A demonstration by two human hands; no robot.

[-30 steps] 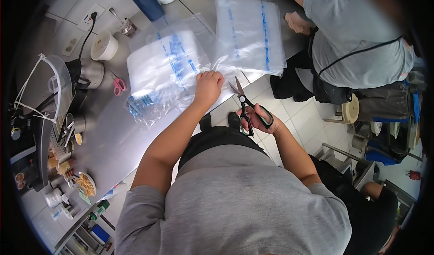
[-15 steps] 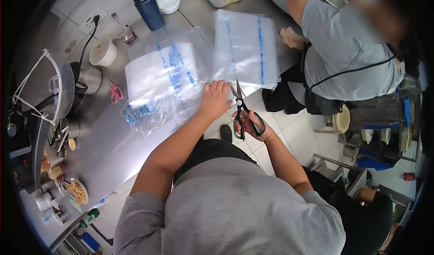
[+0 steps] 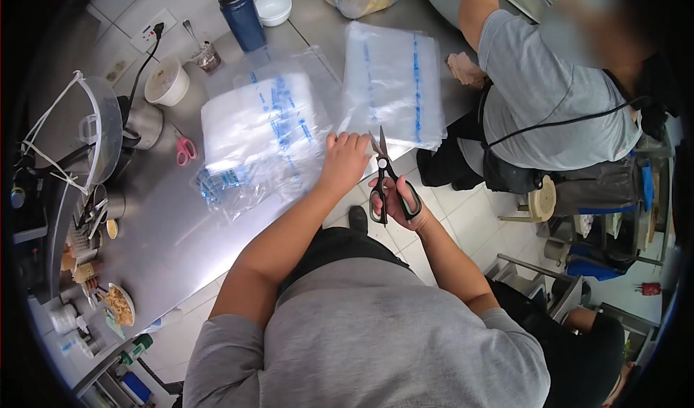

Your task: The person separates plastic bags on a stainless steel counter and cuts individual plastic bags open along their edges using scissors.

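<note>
My left hand (image 3: 347, 161) is at the front edge of the counter, its fingers curled over the near corner of a clear plastic bag (image 3: 390, 108) with blue print, the top one of a flat stack. In my right hand (image 3: 405, 204) is a pair of scissors (image 3: 382, 164) with black and green handles. Their blades point away from me, slightly apart, close beside my left fingertips at the bag's edge. Whether plastic lies between the blades I cannot tell. Left of this pile lies a thicker stack of clear bags (image 3: 253, 115), with crumpled film along its near side.
Pink-handled scissors (image 3: 186, 150) lie on the steel counter (image 3: 163, 227). Behind the bags stand a blue bottle (image 3: 243, 18), a white bowl (image 3: 273, 9) and a white tub (image 3: 167, 81). A co-worker in a grey shirt (image 3: 549, 112) stands close on the right, near a stool (image 3: 541, 198).
My left fingers are curled a little more at the bag's edge. The scissors have barely moved. The view has shifted slightly, and the co-worker's upper body has leaned a little.
</note>
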